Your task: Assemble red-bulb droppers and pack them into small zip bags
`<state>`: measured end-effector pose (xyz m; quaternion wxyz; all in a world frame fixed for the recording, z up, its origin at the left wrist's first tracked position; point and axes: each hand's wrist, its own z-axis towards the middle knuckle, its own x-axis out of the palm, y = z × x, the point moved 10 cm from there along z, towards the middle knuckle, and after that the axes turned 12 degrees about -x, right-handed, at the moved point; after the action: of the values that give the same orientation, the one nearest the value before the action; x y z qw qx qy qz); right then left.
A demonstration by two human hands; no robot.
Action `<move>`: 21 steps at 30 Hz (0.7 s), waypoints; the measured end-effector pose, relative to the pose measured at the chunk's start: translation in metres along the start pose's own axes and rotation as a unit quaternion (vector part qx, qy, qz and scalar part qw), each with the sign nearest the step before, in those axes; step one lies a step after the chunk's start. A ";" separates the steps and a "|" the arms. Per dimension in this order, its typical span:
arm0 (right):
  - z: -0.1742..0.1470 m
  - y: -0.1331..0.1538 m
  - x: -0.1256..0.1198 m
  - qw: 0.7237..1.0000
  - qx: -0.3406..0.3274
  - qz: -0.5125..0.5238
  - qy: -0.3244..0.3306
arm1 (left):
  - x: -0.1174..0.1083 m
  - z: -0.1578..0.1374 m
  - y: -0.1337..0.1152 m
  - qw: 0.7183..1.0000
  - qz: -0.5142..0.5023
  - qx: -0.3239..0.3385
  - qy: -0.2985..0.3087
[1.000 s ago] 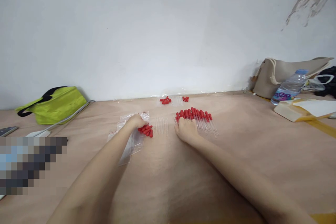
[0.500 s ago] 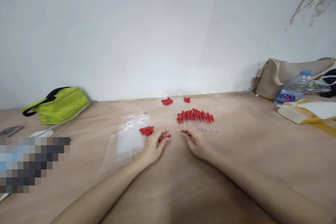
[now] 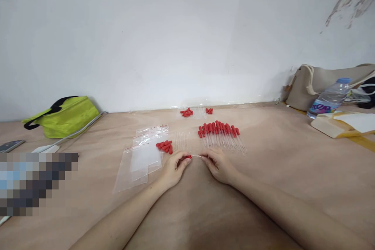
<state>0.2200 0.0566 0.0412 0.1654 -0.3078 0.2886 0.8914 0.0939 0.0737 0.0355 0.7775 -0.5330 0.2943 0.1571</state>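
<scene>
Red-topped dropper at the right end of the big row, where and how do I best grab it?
Probably by its red bulb, coming from the right: the bulb is thicker than the slender clear stem, and the neighbouring droppers lie on its left.

At the right of the frame, the clear plastic water bottle (image 3: 334, 93) bears a blue-and-pink label (image 3: 321, 107) with one line of large lettering. Near the middle, one rounded character looks like an "e"; the letters around it are too blurred to read, so the brand cannot be told
</scene>
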 end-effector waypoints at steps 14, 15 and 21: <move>-0.001 -0.004 0.010 0.998 -0.038 0.003 0.053 | 0.015 -0.008 -0.004 0.995 -0.014 -0.007 0.098; -0.001 -0.004 0.010 0.997 -0.043 -0.002 0.060 | 0.016 -0.009 -0.005 0.994 -0.007 -0.008 0.106; -0.001 0.002 0.007 0.994 -0.076 -0.052 0.056 | 0.018 -0.010 -0.004 0.994 0.015 -0.018 0.111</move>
<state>0.2138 0.0553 0.0371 0.1716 -0.3835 0.2121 0.8824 0.1071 0.0620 0.0249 0.7279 -0.5566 0.3837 0.1145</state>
